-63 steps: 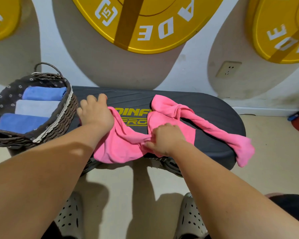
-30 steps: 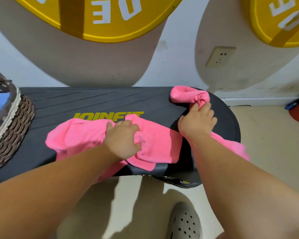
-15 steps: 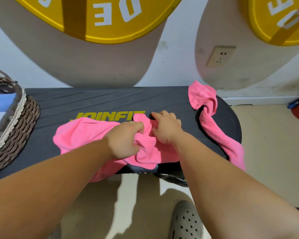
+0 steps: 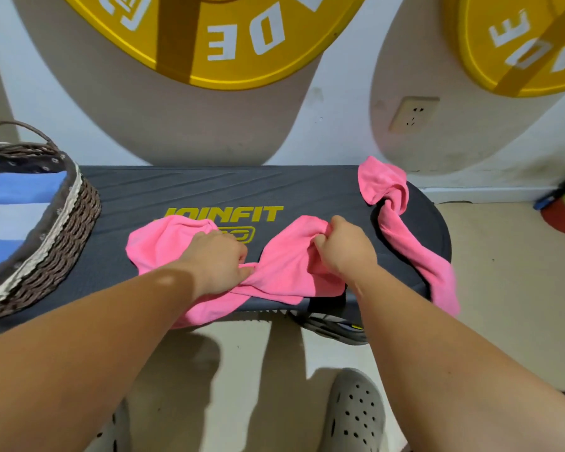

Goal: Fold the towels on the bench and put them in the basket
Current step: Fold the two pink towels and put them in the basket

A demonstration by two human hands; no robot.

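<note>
Roughly mid-task. Far left, basket [image 4: 62, 230] sits on the bench [image 4: 209, 187] end, holding folded blue and white towels [image 4: 17, 190]; its left part is cut off by the frame, so the count is unclear. Left hand [image 4: 219, 256] pinches the near pink towel [image 4: 284, 265] at a bunched middle; right hand [image 4: 346, 246] is closed on its upper right corner. Towel is crumpled, front edge hanging off the bench, no clean fold yet. Second pink towel [image 4: 402, 236] lies twisted at the right end, untouched. Fingertips are buried in cloth.
</note>
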